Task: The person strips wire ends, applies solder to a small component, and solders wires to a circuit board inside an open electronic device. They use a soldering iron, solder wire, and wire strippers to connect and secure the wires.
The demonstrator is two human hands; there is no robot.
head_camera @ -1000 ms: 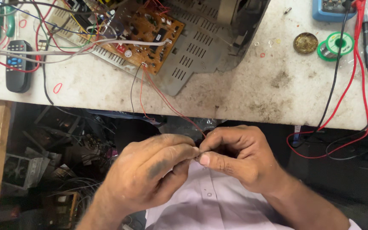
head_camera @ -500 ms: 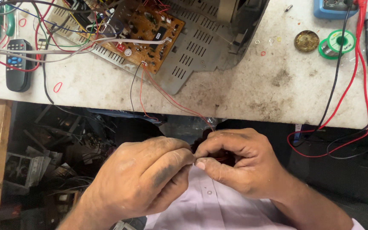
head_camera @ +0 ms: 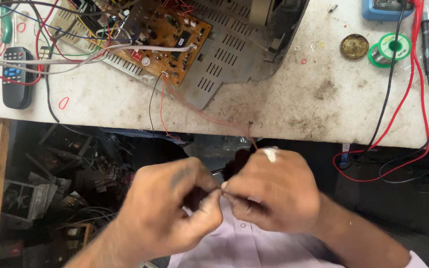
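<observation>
Head view shows our left hand (head_camera: 175,208) and right hand (head_camera: 274,191) meeting fingertip to fingertip below the counter (head_camera: 284,104) edge, both pinched shut on the end of a thin wire (head_camera: 199,113). We see that wire run from our fingers up over the counter to the brown circuit board (head_camera: 167,42). A remote (head_camera: 16,77) lies far left, a green solder spool (head_camera: 387,49) far right.

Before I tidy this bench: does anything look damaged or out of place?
Yes. The circuit board lies bare and tilted on the grey casing, loose wires trailing off the stained table to both hands.
</observation>
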